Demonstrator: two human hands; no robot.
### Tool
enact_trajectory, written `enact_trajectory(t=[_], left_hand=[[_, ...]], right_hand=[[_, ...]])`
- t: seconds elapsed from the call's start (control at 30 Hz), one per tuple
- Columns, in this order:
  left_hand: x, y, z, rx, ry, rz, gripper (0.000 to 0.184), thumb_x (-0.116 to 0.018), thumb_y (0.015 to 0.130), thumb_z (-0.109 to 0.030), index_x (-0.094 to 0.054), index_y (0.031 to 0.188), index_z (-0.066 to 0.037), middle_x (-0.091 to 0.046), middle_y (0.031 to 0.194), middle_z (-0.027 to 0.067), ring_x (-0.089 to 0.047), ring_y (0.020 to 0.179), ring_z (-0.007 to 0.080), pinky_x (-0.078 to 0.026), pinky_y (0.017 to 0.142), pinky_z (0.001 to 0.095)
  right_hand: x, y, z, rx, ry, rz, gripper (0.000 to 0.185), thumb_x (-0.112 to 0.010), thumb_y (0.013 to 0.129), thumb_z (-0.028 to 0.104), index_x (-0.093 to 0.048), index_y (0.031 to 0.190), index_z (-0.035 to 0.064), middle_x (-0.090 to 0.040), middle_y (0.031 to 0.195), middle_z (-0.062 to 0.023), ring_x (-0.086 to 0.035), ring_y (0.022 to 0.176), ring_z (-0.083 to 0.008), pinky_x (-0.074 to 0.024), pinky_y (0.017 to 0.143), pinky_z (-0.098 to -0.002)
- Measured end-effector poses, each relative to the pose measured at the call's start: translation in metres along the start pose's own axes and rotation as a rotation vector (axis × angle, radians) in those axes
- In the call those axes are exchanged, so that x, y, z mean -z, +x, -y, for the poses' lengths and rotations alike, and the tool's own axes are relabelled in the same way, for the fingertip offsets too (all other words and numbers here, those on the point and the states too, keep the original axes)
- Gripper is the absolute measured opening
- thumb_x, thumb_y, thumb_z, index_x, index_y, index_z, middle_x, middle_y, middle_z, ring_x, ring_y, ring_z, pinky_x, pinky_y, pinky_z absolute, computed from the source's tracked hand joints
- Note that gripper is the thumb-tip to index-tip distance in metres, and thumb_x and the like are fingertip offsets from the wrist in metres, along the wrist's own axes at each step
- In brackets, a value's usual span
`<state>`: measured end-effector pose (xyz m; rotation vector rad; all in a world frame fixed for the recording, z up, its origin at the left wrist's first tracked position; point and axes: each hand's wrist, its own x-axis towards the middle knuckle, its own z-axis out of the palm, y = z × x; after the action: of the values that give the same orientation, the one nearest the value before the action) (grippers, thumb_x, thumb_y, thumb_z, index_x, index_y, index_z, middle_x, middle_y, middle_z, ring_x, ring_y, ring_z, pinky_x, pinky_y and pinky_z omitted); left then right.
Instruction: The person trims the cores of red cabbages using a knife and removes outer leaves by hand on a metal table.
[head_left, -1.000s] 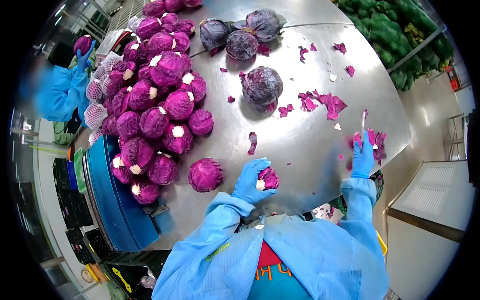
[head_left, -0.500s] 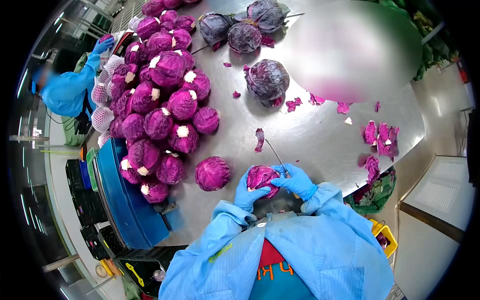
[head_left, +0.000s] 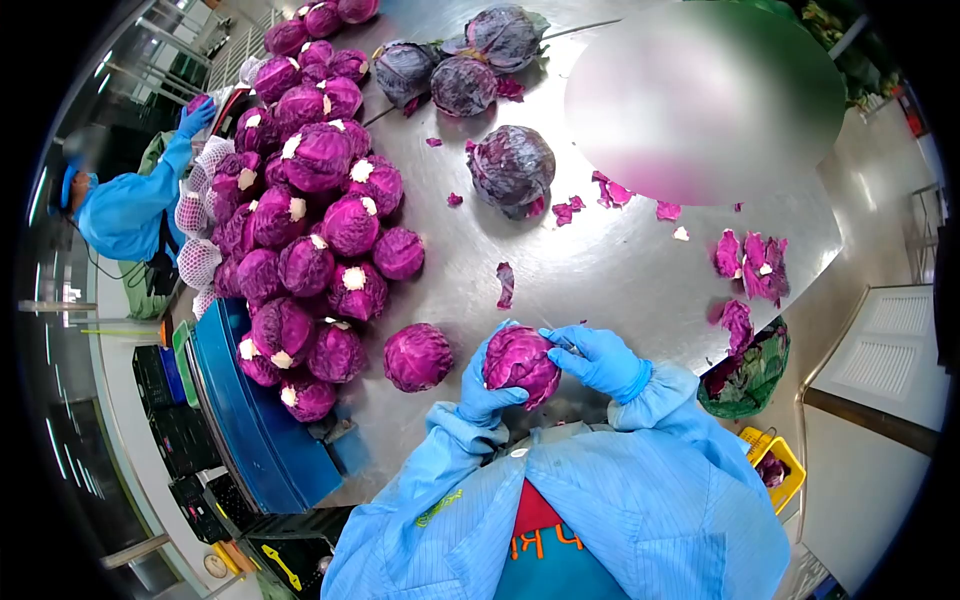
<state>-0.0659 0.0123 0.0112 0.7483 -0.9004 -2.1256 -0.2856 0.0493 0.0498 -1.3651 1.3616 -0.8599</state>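
Note:
A peeled red cabbage [head_left: 521,367] sits in my left hand [head_left: 484,392], whose gloved fingers curl around its left side and underneath. At the cabbage's right side is my right hand [head_left: 606,366], its fingers closed around a knife that is mostly hidden now; its blade showed earlier. The thumb side of that hand touches the cabbage. To the left, another peeled red cabbage [head_left: 418,357] rests on the metal table [head_left: 620,290]. A torn purple leaf [head_left: 505,286] lies just beyond my hands.
A large pile of trimmed cabbages [head_left: 318,157] covers the left side. Unpeeled dark cabbages [head_left: 512,166] lie farther back. Leaf scraps [head_left: 764,268] are at the right edge, above a green bin [head_left: 757,383]. A blue crate [head_left: 245,410] stands left; a co-worker [head_left: 135,213] works beyond.
The cabbage in my left hand has turned, showing a different face. My right hand has shifted slightly, and the knife blade no longer shows. The view has shifted slightly.

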Motion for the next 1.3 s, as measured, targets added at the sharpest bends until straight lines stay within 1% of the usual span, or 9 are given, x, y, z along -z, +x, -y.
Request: enact_trajectory(t=[0.27,0.33,0.43,0.47,0.6,0.77,0.87,1.07,1.3], left_hand=[[0.001,-0.011,-0.002,0.051,-0.150,0.075,0.109,-0.089,0.055,-0.015,-0.029,0.144,0.001,-0.040,0.144,0.0151,-0.044,0.130,0.0279,-0.037,0.109,0.0426],[0.005,-0.023,-0.001,0.116,-0.387,0.079,0.120,-0.090,0.050,-0.024,-0.023,0.147,-0.003,-0.031,0.150,0.0136,-0.032,0.139,0.0289,-0.029,0.115,0.0445],[-0.009,-0.018,-0.022,0.128,-0.313,-0.013,0.113,-0.089,0.056,-0.025,-0.025,0.146,0.002,-0.035,0.147,0.0163,-0.040,0.134,0.0291,-0.033,0.112,0.0430],[-0.011,-0.018,-0.026,0.111,-0.286,-0.022,0.112,-0.089,0.057,-0.025,-0.026,0.145,0.003,-0.036,0.147,0.0166,-0.041,0.133,0.0292,-0.035,0.111,0.0429],[-0.007,0.007,-0.035,-0.004,-0.115,0.123,0.111,-0.089,0.057,-0.024,-0.026,0.144,0.005,-0.039,0.144,0.0152,-0.047,0.128,0.0294,-0.040,0.107,0.0439],[-0.023,0.009,-0.039,0.015,-0.094,0.094,0.106,-0.092,0.055,-0.020,-0.034,0.141,0.003,-0.043,0.141,0.0145,-0.046,0.129,0.0274,-0.036,0.110,0.0414],[-0.019,0.007,-0.037,-0.010,0.023,0.049,0.106,-0.092,0.054,-0.017,-0.035,0.141,0.001,-0.044,0.141,0.0135,-0.047,0.127,0.0252,-0.036,0.109,0.0404],[-0.018,0.006,-0.030,0.023,0.046,-0.040,0.105,-0.093,0.051,-0.013,-0.038,0.139,0.001,-0.050,0.134,0.0133,-0.052,0.122,0.0238,-0.040,0.106,0.0391],[-0.012,0.000,-0.021,0.077,-0.079,-0.057,0.101,-0.091,0.053,-0.010,-0.039,0.138,0.002,-0.054,0.130,0.0136,-0.056,0.117,0.0248,-0.045,0.102,0.0400]], right_hand=[[0.011,-0.010,0.007,0.137,-0.408,0.062,0.034,-0.065,0.086,0.021,-0.062,0.119,0.0124,-0.067,0.093,-0.0115,-0.065,0.080,-0.0279,-0.0532,0.074,-0.0355],[0.031,-0.007,-0.072,0.226,-0.432,-0.154,0.028,-0.063,0.085,0.019,-0.063,0.112,0.0123,-0.066,0.096,-0.0128,-0.065,0.085,-0.0327,-0.0532,0.074,-0.0397],[0.081,-0.014,-0.101,-0.243,-0.761,-0.525,0.037,-0.060,0.090,0.026,-0.060,0.124,0.0121,-0.067,0.090,-0.0161,-0.066,0.077,-0.0322,-0.0532,0.070,-0.0412],[0.091,-0.013,-0.098,-0.292,-0.794,-0.569,0.037,-0.064,0.089,0.024,-0.061,0.124,0.0121,-0.068,0.090,-0.0124,-0.067,0.073,-0.0245,-0.0536,0.068,-0.0352],[0.061,0.002,-0.015,-0.159,-0.059,-0.443,0.026,-0.071,0.085,0.015,-0.067,0.109,0.0074,-0.067,0.085,-0.0012,-0.060,0.074,-0.0067,-0.0500,0.066,-0.0243],[0.020,0.005,0.041,-0.397,0.345,-0.024,0.031,-0.077,0.080,0.019,-0.065,0.105,0.0054,-0.061,0.076,0.0001,-0.054,0.061,-0.0059,-0.0426,0.051,-0.0204],[0.017,0.006,0.031,-0.514,0.503,0.022,0.034,-0.080,0.078,0.022,-0.065,0.103,0.0042,-0.062,0.083,-0.0005,-0.053,0.069,-0.0070,-0.0473,0.062,-0.0226],[0.016,0.005,0.024,-0.323,0.407,-0.016,0.032,-0.073,0.085,0.023,-0.065,0.111,0.0049,-0.065,0.085,-0.0029,-0.057,0.072,-0.0094,-0.0488,0.065,-0.0242],[0.006,0.003,0.012,0.152,-0.143,-0.088,0.028,-0.068,0.087,0.022,-0.065,0.113,0.0117,-0.066,0.086,-0.0111,-0.065,0.072,-0.0219,-0.0525,0.066,-0.0322]])
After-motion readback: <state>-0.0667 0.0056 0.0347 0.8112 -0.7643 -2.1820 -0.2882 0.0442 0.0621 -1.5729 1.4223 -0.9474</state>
